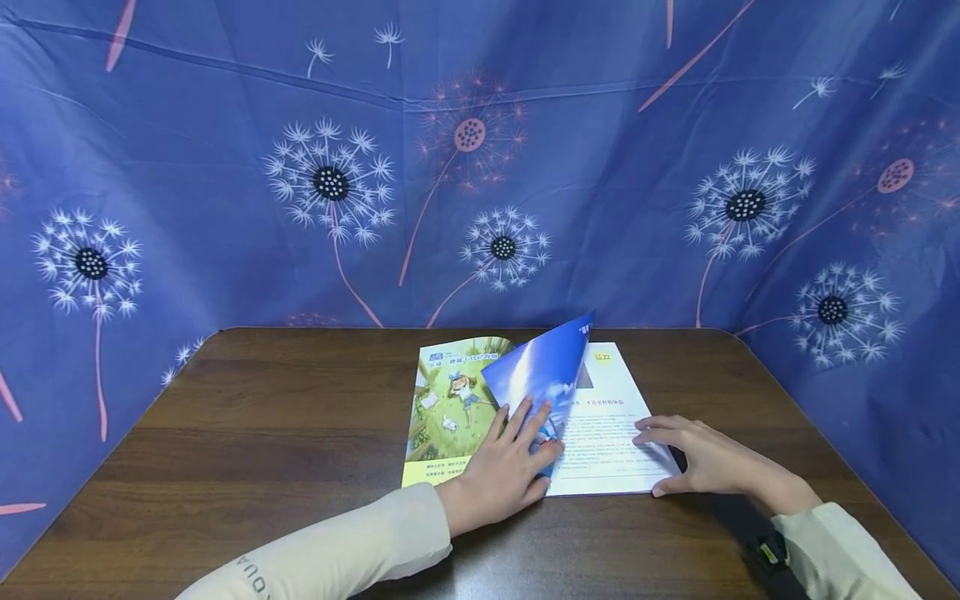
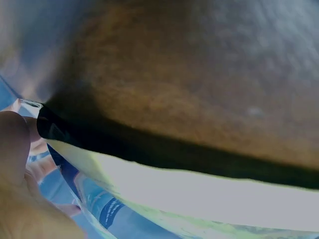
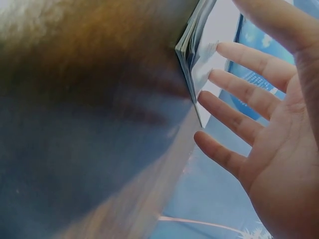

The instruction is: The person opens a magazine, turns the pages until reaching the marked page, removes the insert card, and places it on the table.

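Note:
An open magazine [image 1: 606, 450] lies on the table, with a picture page of a child on grass on its left and a page of text on its right. Between them a glossy blue page [image 1: 536, 358] stands raised and curved. My left hand [image 1: 498, 475] rests on the lower part of this blue page, fingers spread. At the magazine's right edge is my right hand [image 1: 701, 458], its thumb by the lower corner and its fingers over the text page's margin. In the right wrist view, its fingers [image 3: 239, 119] are spread and relaxed beside the layered page edges.
The dark brown wooden table [image 1: 285, 417] extends left and right of the magazine. A blue cloth [image 1: 600, 167] with dandelion prints hangs behind the table and along its sides. Beneath the right wrist is a small black device [image 1: 768, 550].

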A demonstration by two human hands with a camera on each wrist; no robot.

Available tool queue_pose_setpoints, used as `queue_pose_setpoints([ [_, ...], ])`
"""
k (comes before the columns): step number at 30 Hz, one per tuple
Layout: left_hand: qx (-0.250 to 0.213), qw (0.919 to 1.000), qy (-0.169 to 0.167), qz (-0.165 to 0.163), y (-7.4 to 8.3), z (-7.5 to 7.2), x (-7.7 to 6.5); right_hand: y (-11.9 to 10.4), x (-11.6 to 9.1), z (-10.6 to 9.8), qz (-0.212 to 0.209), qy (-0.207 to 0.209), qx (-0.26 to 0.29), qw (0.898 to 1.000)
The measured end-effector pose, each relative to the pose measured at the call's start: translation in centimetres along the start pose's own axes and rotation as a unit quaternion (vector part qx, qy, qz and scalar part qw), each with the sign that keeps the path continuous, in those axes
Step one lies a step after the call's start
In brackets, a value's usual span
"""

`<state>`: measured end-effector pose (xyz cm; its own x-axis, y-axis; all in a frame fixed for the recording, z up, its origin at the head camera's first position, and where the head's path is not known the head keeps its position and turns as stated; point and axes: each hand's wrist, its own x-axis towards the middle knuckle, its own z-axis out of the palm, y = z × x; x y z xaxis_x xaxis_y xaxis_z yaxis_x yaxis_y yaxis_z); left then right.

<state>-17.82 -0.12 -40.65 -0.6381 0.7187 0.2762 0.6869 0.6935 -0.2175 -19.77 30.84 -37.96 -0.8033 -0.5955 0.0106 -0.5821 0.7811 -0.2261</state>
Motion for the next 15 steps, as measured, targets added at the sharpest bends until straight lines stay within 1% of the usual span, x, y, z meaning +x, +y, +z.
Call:
queue_pose_setpoints([
  [5,0.005,0.9995,0.009,0.030,-0.5,0.0,0.2,0.0,0.0,-0.3,0.000,-0.002,0.006,1.000],
  [9,0.017,0.9983,-0.003,0.056,-0.9,-0.3,0.4,0.1,0.0,-0.3,-0.018,0.007,-0.002,1.000],
  [12,0.024,0.9974,-0.015,0.066,-1.1,-0.4,0.4,0.3,0.0,-0.3,-0.034,0.015,-0.011,0.999],
  [15,0.022,0.9970,-0.016,0.072,-1.2,-0.3,0.4,0.4,0.0,-0.2,-0.040,0.016,-0.013,0.999],
])
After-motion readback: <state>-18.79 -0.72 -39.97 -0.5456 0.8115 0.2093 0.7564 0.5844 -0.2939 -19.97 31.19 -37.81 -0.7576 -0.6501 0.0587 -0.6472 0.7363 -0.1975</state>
